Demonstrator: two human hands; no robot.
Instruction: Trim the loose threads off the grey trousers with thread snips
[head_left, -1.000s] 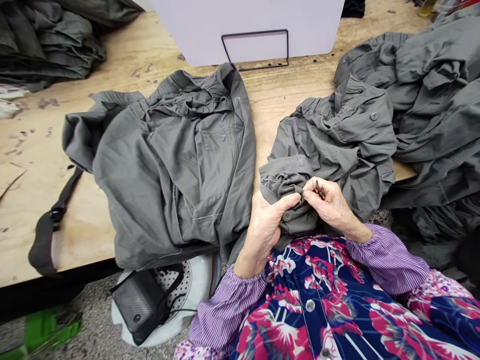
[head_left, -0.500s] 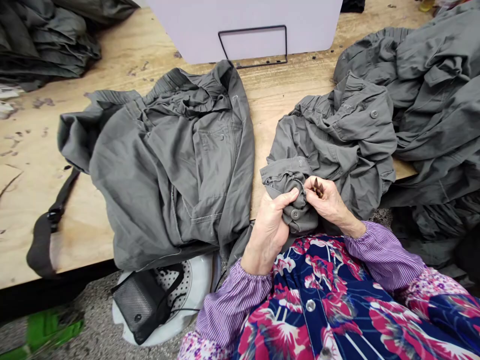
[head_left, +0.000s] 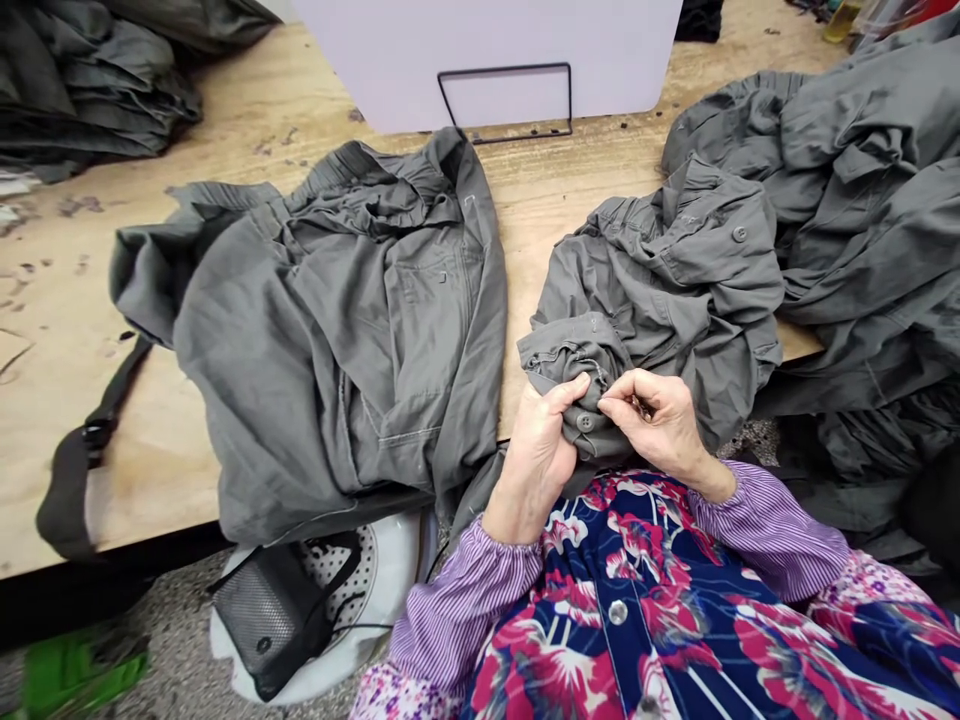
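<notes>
A bunched pair of grey trousers (head_left: 637, 290) lies at the table's front edge, partly hanging towards my lap. My left hand (head_left: 540, 445) is closed on a gathered fold of it, thumb on top, beside a grey button (head_left: 584, 422). Just right of that thumb, my right hand (head_left: 660, 415) pinches at the cloth edge with thumb and forefinger. Whether a thread is between those fingertips is too small to tell. In its curled palm sits a small dark pointed tool (head_left: 642, 407), mostly hidden by the fingers.
More grey trousers (head_left: 352, 330) lie spread on the wooden table (head_left: 517, 200) at left. Grey garments are heaped at right (head_left: 870, 200) and far left (head_left: 90, 90). A pale panel (head_left: 495, 30) with a black wire stand is behind. Below, a black mesh case (head_left: 274, 610) rests on a white stool.
My right hand has shifted slightly down and turned, so the dark tool's tips, visible before, are now mostly hidden. My left hand keeps its hold on the cloth. The view has moved a little.
</notes>
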